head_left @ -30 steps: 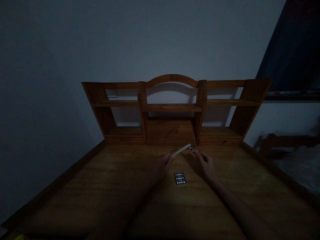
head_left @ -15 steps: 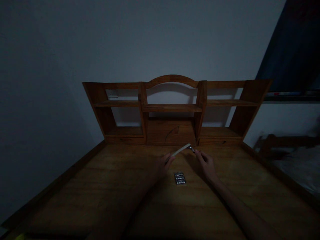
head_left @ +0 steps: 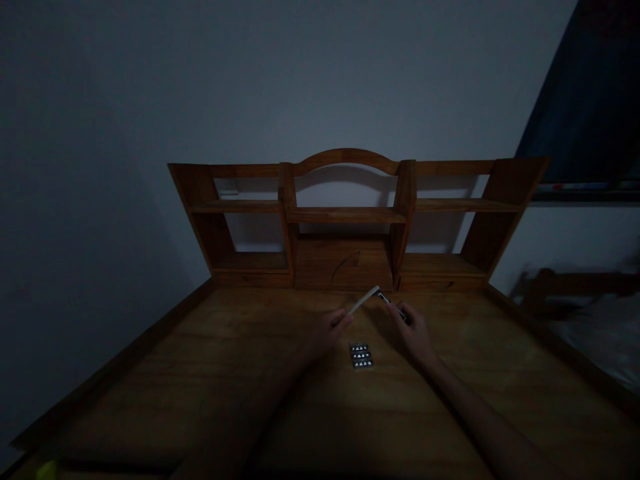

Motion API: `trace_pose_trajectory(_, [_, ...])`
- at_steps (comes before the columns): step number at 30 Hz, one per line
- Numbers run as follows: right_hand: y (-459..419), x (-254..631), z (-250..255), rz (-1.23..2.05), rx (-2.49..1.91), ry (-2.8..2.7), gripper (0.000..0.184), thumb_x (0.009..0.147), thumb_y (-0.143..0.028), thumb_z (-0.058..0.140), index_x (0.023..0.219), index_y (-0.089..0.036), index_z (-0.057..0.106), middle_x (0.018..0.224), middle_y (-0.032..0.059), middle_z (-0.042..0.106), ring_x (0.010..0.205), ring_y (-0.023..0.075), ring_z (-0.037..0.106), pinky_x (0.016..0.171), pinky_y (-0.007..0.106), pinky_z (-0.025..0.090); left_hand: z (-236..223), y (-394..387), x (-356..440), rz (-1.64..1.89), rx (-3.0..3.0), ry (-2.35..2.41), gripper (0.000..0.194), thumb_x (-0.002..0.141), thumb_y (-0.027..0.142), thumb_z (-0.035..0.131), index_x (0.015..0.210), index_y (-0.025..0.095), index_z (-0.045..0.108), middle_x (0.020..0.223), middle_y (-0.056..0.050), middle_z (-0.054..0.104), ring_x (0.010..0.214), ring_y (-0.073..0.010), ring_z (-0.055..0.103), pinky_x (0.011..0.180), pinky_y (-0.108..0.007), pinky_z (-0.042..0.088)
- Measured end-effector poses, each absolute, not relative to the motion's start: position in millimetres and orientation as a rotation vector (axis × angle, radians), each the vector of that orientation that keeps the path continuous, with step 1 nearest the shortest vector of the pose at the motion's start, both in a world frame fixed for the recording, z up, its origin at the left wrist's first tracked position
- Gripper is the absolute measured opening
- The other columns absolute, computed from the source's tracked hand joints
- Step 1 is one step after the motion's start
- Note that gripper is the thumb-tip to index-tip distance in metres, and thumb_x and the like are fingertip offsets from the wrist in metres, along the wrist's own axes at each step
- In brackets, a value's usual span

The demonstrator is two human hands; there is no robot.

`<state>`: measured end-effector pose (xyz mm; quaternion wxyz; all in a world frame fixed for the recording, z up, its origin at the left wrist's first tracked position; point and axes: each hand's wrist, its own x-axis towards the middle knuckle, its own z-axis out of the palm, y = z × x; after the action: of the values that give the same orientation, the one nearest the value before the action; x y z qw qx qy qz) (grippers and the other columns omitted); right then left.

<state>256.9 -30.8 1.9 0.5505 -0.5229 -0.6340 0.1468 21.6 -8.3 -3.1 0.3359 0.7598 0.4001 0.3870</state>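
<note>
In the head view, my left hand [head_left: 334, 329] is closed around the lower end of a pale, thin flat stick [head_left: 364, 301], which slants up to the right. My right hand [head_left: 413, 335] grips a slim tool with a shiny metal shaft [head_left: 384, 298] and a dark handle end; its exact kind is too small and dim to make out. The tool's tip meets or nearly meets the far end of the stick. Below and between both hands, a small dark pack [head_left: 361, 356] with three rows of bright white marks lies flat on the wooden desk [head_left: 200, 373].
A wooden shelf unit [head_left: 347, 215] with open compartments stands along the desk's back edge, against a pale wall [head_left: 300, 80]. Raised rims border both desk sides. At far right are a dark window or curtain [head_left: 590, 100] and a wooden frame [head_left: 575, 283]. Lighting is dim.
The stick and tool remain tip to tip, with slight shifts. More of the tool's shaft and dark handle shows at my right hand. The whole view has drifted slightly.
</note>
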Motion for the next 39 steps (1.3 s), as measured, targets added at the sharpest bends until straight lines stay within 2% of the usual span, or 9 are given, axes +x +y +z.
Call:
trace_pose_trajectory(9, [-36.6,254.3,8.3,0.260,-1.269,-1.577,0.037,0.086,-0.050,0.055,0.067,-0.018,0.054,0.057,-0.0031,0.047,0.055,0.0130,0.045,0.052,0.024,0.031,-5.6,-5.3,20.7,0.942,1.839,0.982,0.043,0.087,0.056,0.043,0.075,0.016,0.053,0.063,0.005,0.041,0.058,-0.0091,0.039,0.051,-0.021,0.027])
trace_pose_trajectory(13, [-35.3,254.6,6.8,0.259,-1.260,-1.580,0.038,0.087,-0.051,0.052,0.069,-0.018,0.054,0.060,-0.0025,0.050,0.056,0.0135,0.047,0.053,0.024,0.032,-5.1,-5.9,21.0,0.922,1.809,0.950,0.045,0.085,0.058,0.044,0.071,0.016,0.050,0.060,0.005,0.039,0.055,-0.0088,0.038,0.050,-0.021,0.026])
trace_pose_trajectory(24, [-35.0,255.1,2.6,0.180,-1.282,-1.616,0.038,0.088,-0.050,0.052,0.068,-0.018,0.054,0.057,-0.0038,0.048,0.053,0.0120,0.047,0.052,0.023,0.032,-2.3,-6.8,21.5,1.008,1.885,0.996,0.040,0.088,0.051,0.044,0.073,0.015,0.053,0.062,0.005,0.040,0.059,-0.0096,0.038,0.053,-0.022,0.026])
trace_pose_trajectory(39, [-35.3,257.0,3.6,0.154,-1.304,-1.553,0.038,0.089,-0.049,0.052,0.067,-0.018,0.051,0.057,-0.0047,0.043,0.053,0.0114,0.044,0.052,0.023,0.029,-4.0,-5.6,20.9,1.001,1.892,0.979,0.039,0.089,0.051,0.044,0.074,0.016,0.054,0.065,0.004,0.043,0.061,-0.0101,0.040,0.055,-0.022,0.028])
